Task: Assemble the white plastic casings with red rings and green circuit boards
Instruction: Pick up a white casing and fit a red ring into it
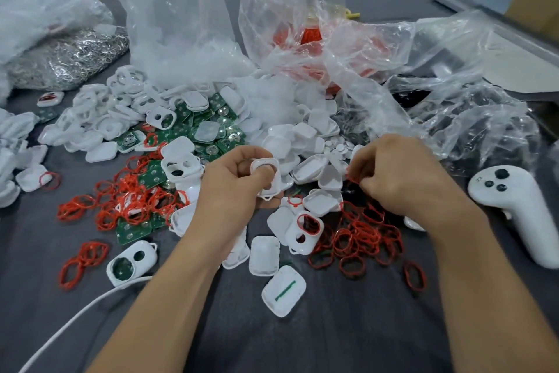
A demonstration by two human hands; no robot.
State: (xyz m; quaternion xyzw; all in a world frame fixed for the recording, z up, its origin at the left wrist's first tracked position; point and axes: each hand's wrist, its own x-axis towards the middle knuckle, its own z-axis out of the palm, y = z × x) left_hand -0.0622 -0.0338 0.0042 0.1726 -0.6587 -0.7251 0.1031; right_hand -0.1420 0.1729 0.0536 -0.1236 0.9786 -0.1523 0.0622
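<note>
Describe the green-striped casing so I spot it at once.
Look at the grey table between the left forearm and the right forearm. The white casing nearest the camera lies there, apart from the pile; it alone has a green strip slanting across its face.

The white controller [520, 215] has a tiny dark mark by its buttons [500, 174], maybe "22". Nothing else can be read.

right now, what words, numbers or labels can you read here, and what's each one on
"22" (uncertain): small dark mark on the white handheld controller, beside its dark buttons; blurred, so not a sure reading.
Green circuit boards: any print is too small to read.
No other text is legible.
</note>
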